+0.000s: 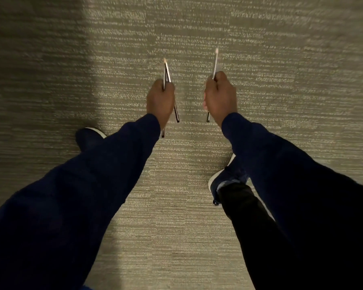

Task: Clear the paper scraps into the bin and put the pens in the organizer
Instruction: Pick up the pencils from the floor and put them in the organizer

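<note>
- The left hand (160, 101) is fisted round what look like two pens (167, 73). Their tips splay up above the carpet (187, 28) and two lower ends poke out below the fist, though blur makes the count unsure.
- The right hand (220, 97) is fisted round one pen (215, 61), held upright over the carpet with its lower end showing under the palm.
- Both hands hang over the carpet, and both shoes (220, 181) stand on it nearer the person. No organizer, bin or scraps are in view.
- The step in hand is likely carrying the pens to the organizer.
- To do it well, hold the fists firm while walking, since the splayed pair could slip apart.
- Look up from the carpet to find the organizer before arriving.
- At the slot, square the pair together and lower them end first. Feed one hand's load at a time, so nothing drops onto the carpet.
</note>
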